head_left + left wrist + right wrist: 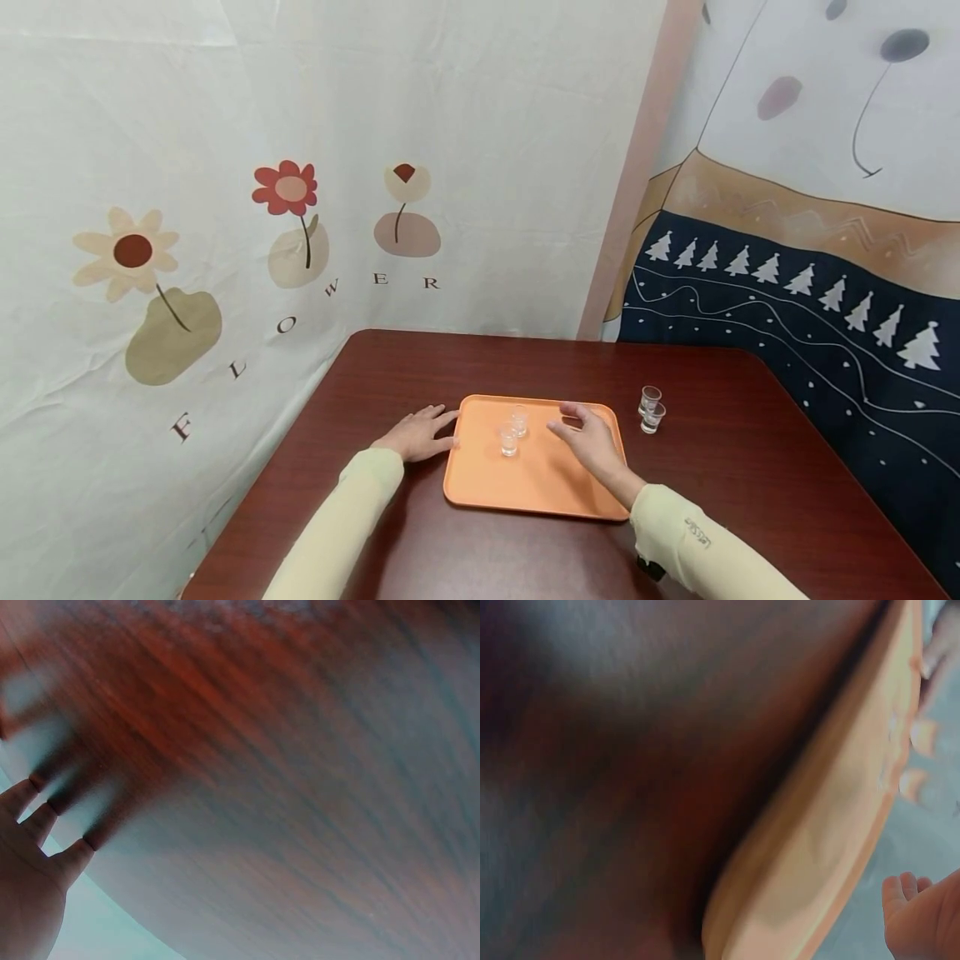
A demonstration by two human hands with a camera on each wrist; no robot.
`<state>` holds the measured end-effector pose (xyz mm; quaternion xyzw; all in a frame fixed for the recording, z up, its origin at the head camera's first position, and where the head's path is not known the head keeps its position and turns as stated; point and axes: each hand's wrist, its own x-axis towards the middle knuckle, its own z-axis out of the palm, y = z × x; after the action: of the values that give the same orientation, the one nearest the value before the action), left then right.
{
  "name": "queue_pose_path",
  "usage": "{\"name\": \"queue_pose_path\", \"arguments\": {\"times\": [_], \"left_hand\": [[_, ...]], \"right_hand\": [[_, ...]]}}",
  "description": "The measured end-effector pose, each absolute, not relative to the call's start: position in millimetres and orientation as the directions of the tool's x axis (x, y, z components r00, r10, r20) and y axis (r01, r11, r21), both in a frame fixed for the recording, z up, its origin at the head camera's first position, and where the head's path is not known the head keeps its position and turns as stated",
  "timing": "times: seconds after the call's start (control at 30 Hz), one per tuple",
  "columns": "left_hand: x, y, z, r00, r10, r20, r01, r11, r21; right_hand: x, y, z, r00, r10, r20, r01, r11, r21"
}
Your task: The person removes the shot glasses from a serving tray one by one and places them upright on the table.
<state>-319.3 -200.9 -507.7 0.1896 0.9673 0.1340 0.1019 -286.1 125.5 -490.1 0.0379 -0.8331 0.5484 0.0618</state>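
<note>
Glasses: two [513, 429] stood on the orange tray [540, 487] just left of the empty, loosely spread right hand [588, 437], two more [650, 409] waited beyond it on the table [750, 467], while the left hand [420, 433] lay flat.

I see a dark red-brown wooden counter [720, 492] with rounded far corners. An orange tray [540, 483] lies flat near its middle. Right of the tray, two small clear glasses [651, 410] stand just beside each other.

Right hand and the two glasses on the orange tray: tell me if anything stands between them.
Nothing visible does. The right hand hovers over the tray, and only bare tray lies between it and the two glasses.
</note>
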Motion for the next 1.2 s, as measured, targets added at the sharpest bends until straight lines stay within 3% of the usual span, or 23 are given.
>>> {"name": "queue_pose_path", "arguments": {"times": [0.4, 1.2], "left_hand": [[-318, -200, -505, -0.906, 0.395, -0.154, 0.338, 0.892, 0.300], [-315, -200, -503, -0.907, 0.393, -0.150, 0.340, 0.895, 0.289]], "right_hand": [[-275, 89, -511, -0.982, -0.120, 0.148, -0.183, 0.389, -0.903], [-277, 69, -515, -0.977, -0.133, 0.165, -0.207, 0.429, -0.879]]}}
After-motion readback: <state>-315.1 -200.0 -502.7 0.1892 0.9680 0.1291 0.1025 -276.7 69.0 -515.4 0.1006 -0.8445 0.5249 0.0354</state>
